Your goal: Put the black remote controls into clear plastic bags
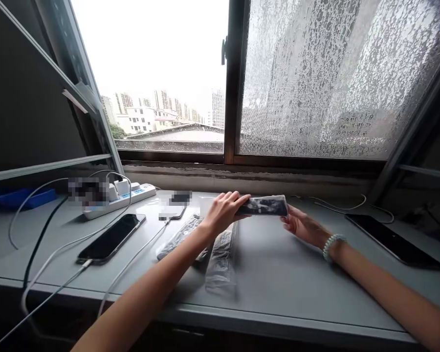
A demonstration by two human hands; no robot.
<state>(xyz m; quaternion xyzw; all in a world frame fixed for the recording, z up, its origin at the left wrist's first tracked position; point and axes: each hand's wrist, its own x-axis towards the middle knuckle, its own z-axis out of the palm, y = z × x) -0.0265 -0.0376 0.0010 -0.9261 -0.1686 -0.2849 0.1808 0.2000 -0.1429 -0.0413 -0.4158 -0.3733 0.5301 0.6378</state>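
Observation:
My left hand (223,211) is closed over the left part of a long, narrow black-and-white package (266,205), which seems to be wrapped in clear plastic. At its right end, my right hand (304,226) grips the edge between thumb and fingers; a pale bead bracelet circles that wrist. The package is held level above the desk, and its left end is partly covered by my left hand. Beneath my left forearm and hand lie a grey plastic-wrapped packet (179,238) and a clear plastic bag with grey contents (222,259).
A phone (112,238) with a cable lies on the desk (293,278) at left, near another plugged-in phone (178,210). Behind them sits a white power strip (141,194). At right rests a dark tablet-like device (394,241). A wet window (330,83) stands behind.

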